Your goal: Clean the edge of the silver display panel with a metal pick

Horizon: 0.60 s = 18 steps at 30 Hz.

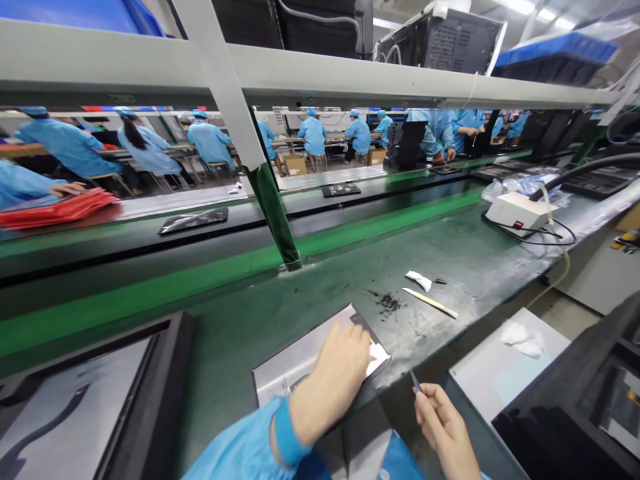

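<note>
My left hand (340,363) lies over the right part of a flat silvery panel (293,357) on the green bench (225,347); I cannot tell whether its bent fingers grip anything. My right hand (443,427), right of the panel, pinches a slim pointed tool (415,381). Black crumbs (389,305) lie near the panel.

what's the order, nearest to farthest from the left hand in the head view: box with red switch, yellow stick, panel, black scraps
1. panel: right under the left hand, touching it
2. black scraps: just beyond the panel, to the right
3. yellow stick: right of the scraps
4. box with red switch: far right
</note>
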Motion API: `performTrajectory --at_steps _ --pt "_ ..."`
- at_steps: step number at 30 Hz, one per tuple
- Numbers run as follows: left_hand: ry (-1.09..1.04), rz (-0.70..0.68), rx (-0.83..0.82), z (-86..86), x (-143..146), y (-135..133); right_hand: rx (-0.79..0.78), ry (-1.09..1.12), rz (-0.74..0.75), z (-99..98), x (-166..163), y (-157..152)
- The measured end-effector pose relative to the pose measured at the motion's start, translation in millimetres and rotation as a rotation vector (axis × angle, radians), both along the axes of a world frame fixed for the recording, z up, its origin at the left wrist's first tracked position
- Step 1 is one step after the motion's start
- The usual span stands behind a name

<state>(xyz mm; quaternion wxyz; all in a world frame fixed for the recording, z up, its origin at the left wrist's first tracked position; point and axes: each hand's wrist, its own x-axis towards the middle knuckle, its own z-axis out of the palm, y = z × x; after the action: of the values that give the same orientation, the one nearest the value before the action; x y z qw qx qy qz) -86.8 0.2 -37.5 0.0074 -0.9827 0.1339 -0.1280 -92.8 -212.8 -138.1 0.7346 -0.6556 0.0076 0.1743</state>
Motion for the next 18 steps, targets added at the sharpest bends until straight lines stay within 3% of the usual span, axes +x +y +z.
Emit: performTrajectory --at_steps 4,7,18 --pt "-0.140 -0.015 0.105 -51.4 -48 0 -0.044 -0.067 -0.055 -1.6 -7 5" --pt "-0.160 0.013 0.136 -72.2 -64 1 -0.126 -0.181 -0.071 0.9 -12 11" --pt "-0.310 -0.063 0.156 -72.9 -86 -2 -0.560 -0.658 0.257 13.3 -27 -16"
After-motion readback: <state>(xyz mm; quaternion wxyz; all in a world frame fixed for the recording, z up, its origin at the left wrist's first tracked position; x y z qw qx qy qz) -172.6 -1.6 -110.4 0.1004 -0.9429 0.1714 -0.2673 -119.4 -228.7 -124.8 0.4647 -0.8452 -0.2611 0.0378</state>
